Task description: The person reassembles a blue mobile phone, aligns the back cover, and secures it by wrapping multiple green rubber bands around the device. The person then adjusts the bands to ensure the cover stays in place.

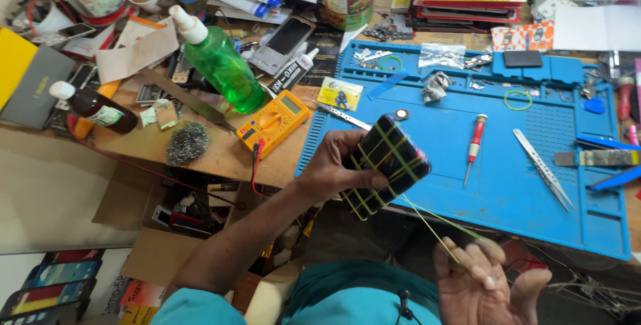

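Observation:
My left hand (334, 165) grips a dark phone (387, 161) wrapped crosswise with several yellow-green rubber bands, held over the near edge of the blue work mat (507, 185). One rubber band (434, 225) stretches from the phone down to my right hand (484, 278), which pinches its end between fingers near my lap.
On the mat lie a red screwdriver (475, 139), metal tweezers (542, 167) and loose rubber bands (517, 100). A yellow multimeter (274, 121), green bottle (220, 61), brown bottle (97, 108) and steel wool (187, 143) crowd the left of the bench. Open cardboard boxes (167, 225) sit below.

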